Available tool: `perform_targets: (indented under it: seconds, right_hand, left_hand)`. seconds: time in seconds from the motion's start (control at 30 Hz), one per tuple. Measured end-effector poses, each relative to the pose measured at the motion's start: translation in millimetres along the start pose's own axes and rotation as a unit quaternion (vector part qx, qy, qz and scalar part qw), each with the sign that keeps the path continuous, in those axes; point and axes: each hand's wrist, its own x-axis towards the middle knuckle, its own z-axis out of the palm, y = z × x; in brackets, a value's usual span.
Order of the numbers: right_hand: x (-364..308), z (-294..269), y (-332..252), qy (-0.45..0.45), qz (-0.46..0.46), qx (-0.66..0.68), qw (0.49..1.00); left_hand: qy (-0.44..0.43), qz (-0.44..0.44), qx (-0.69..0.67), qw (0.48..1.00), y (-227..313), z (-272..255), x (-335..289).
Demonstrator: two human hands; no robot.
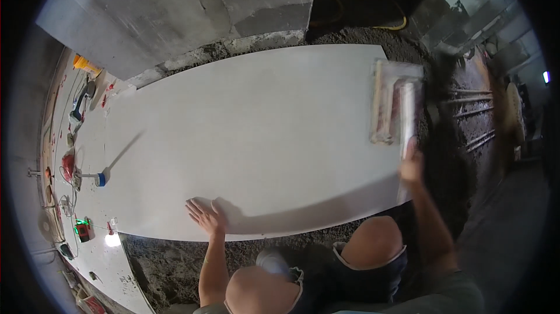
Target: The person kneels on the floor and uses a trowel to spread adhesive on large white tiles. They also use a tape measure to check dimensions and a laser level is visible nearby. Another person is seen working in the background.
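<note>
You're mid tile-setting, I'd say: big white tile (256, 139) lies flat on the grey mortar bed (175, 255), nr the concrete wall (175, 11). L hand (204, 216) presses palm-down on the tile's near edge, fingers spread open, holding nothing. R hand (411, 165) is raised at the tile's right end, fingers closed round a long blurred tool (395, 110). Next prob. calls for even pressure w/ the tile kept from sliding. You're crouched, both arms extended fwd.
</note>
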Motion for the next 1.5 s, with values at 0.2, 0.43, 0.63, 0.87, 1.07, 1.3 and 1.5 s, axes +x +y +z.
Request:
perform_targets:
  seconds: [0.2, 0.43, 0.63, 0.87, 1.07, 1.3, 1.5]
  right_hand:
    - [-26.4, 163.2, -5.0, -0.228, -0.022, -0.104, 0.968]
    - [-5.0, 148.9, -53.1, -0.344, -0.045, -0.018, 0.938]
    - [19.3, 26.4, -52.2, -0.186, 0.012, 0.104, 0.977]
    - [-18.4, 115.6, 16.0, -0.075, -0.397, -0.311, 0.860]
    - [-31.8, 279.5, -89.6, -0.312, -0.202, -0.174, 0.912]
    - [-72.4, 256.4, -183.9, -0.450, -0.078, -0.143, 0.878]
    - [-100.7, 182.8, -246.9, -0.412, -0.154, -0.046, 0.897]
  left_hand:
    - [-0.004, -0.006, -0.006, 1.000, 6.2, -11.4, -2.9]
    - [0.021, 0.004, -0.003, 1.000, -13.4, -4.0, 2.0]
    - [0.098, -0.144, -0.062, 0.983, -67.7, 0.0, 12.2]
    - [0.093, -0.147, -0.084, 0.981, -73.1, -3.4, 18.5]
    - [0.054, -0.140, -0.070, 0.986, -83.5, -2.9, 27.5]
    - [0.099, -0.250, -0.089, 0.959, -159.1, -12.1, 37.5]
    - [0.134, -0.251, -0.099, 0.954, -167.2, -5.6, 39.2]
